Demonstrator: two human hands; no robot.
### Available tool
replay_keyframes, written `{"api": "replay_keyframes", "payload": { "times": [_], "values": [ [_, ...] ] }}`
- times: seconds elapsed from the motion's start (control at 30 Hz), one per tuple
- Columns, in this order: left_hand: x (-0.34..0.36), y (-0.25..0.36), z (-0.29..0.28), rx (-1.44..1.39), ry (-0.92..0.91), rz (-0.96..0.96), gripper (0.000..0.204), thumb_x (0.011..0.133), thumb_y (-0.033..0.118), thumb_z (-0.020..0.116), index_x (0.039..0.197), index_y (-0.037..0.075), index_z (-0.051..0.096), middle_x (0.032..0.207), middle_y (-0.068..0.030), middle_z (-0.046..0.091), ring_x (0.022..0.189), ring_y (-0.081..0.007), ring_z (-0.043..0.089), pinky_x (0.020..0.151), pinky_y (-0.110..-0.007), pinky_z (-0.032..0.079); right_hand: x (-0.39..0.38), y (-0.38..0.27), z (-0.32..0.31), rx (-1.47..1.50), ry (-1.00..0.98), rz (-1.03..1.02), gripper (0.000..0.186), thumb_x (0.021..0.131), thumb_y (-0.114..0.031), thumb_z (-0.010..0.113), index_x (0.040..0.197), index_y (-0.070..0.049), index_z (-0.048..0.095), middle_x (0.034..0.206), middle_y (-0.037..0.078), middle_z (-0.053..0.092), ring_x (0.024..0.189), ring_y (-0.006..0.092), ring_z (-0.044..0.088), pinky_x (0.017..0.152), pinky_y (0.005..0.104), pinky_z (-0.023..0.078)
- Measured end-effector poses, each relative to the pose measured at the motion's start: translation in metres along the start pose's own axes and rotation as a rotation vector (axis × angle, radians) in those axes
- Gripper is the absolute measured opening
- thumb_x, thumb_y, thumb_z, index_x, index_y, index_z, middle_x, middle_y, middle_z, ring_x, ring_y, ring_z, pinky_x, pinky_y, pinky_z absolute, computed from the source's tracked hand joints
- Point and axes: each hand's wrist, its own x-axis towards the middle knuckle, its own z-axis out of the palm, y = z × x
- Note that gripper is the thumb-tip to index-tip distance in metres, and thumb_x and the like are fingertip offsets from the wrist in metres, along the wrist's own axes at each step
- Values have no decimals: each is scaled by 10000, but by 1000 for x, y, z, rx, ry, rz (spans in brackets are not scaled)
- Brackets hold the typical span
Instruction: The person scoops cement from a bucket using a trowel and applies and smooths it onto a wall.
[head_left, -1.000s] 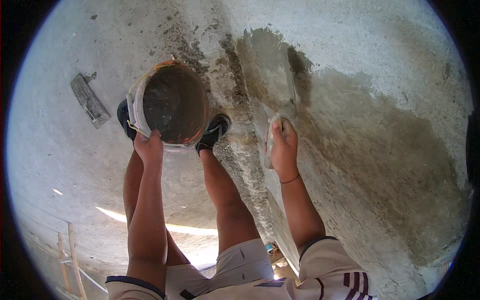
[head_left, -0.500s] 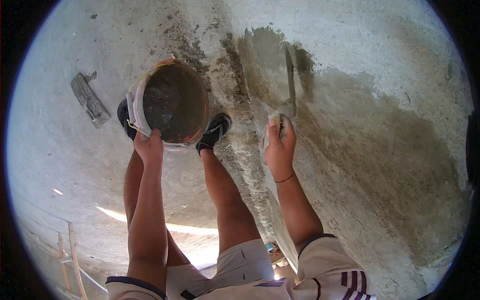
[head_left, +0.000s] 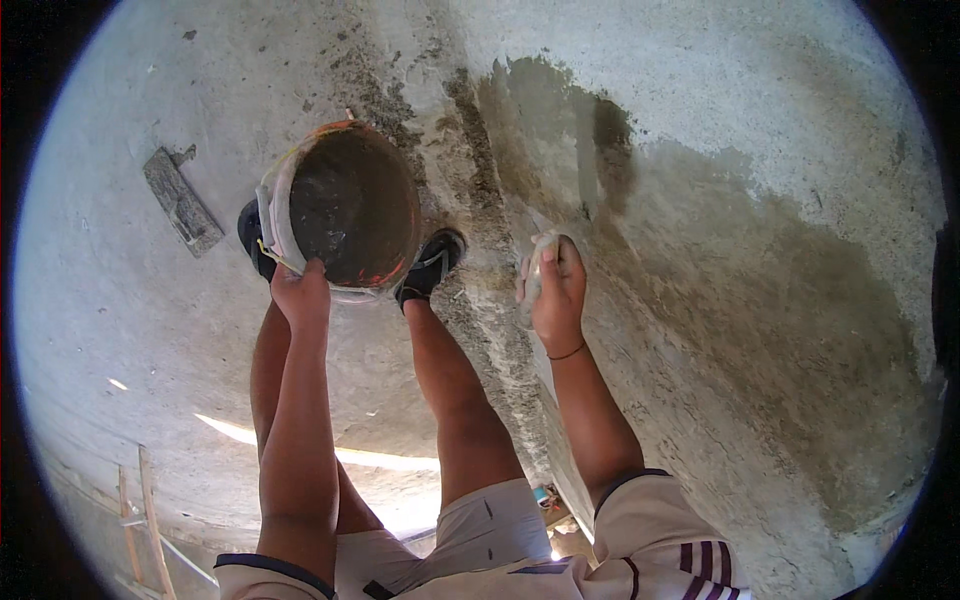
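Observation:
My left hand (head_left: 300, 285) is closed on the near rim of a bucket (head_left: 282, 220) that has wet grey cement mix (head_left: 345, 195) inside, between my dark sandals (head_left: 430, 262). My right hand (head_left: 556, 295) grips a pale, cement-coated hand tool (head_left: 535, 270), its exact shape hard to make out, just beside the wall (head_left: 700, 250). A wet dark patch (head_left: 560, 120) marks the wall above that hand and spreads to the right.
A flat grey board-like piece (head_left: 182, 200) lies on the concrete floor (head_left: 120, 300) left of the bucket. Wooden poles (head_left: 150, 500) stand at lower left. Small objects (head_left: 545, 498) sit behind me near the wall's foot. A dark grimy strip (head_left: 475, 150) runs along the floor's junction with the wall.
My right hand has shifted slightly left and down with the tool. The narrow dark streak in the wet patch above it looks less distinct. My left hand stays on the bucket.

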Motion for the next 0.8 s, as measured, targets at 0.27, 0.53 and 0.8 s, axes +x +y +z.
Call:
{"api": "replay_keyframes", "payload": {
  "times": [0.27,0.53,0.8],
  "values": [
    [6,-10,-4,-61,-62,-31,329,704,59,571,1020,-34,589,935,-101,636,857,-212,583,783,-307,434,-7,-13,10,-92,283,-99,275,952,-288,468,996,-17,477,707,41,488,555,113,461,462,271,412],
    [0,0,2,18,-8,42,299,708,49,553,978,-65,611,896,-99,663,829,-174,614,767,-279,460,10,-2,5,-403,165,-103,251,952,-254,475,986,-9,518,723,37,500,573,104,479,465,275,416],
    [3,-11,-2,40,-58,-60,295,719,60,576,999,-28,601,908,-85,643,841,-199,584,781,-297,436,-7,-27,17,-63,365,-165,290,939,-293,490,982,-13,548,746,42,535,590,101,510,497,270,430]
  ]
}}
